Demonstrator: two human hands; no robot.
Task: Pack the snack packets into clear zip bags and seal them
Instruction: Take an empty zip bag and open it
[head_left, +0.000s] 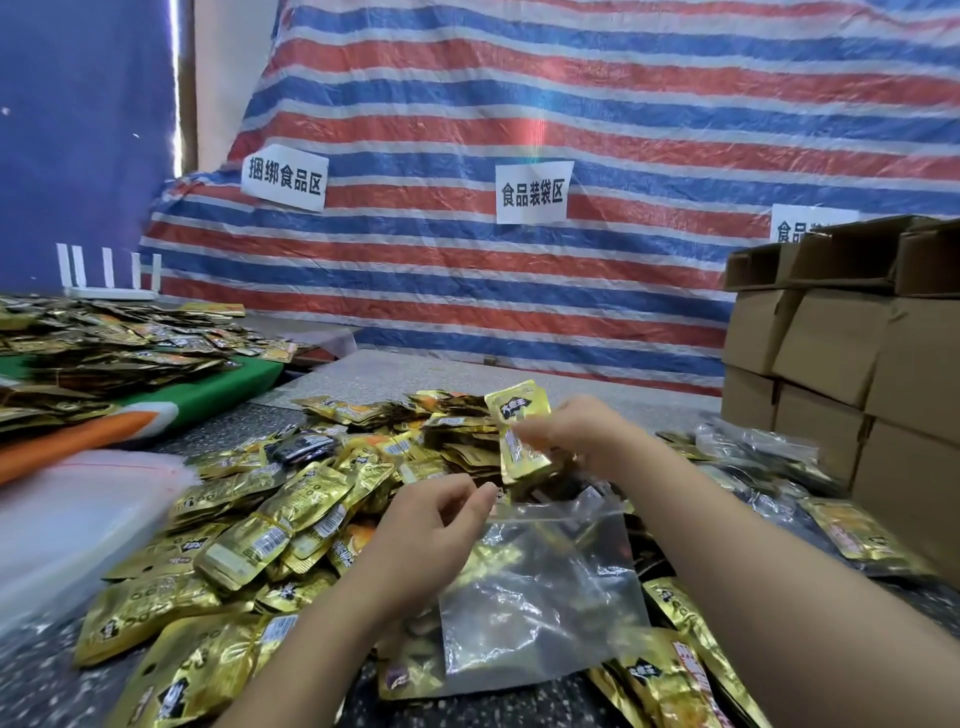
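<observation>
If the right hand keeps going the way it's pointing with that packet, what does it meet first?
Probably the left hand pinching the clear zip bag mouth: the right hand points left and down with its gold packet. Depth is unclear.

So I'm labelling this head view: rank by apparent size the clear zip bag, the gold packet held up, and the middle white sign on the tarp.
1. clear zip bag, clearly largest.
2. and 3. white sign and gold packet look alike; the packet is far nearer, so I won't rank them.

Speckled table (395, 376) — heaped gold snack packets (291, 514), clear zip bag (540, 587), cardboard boxes (841, 358).
</observation>
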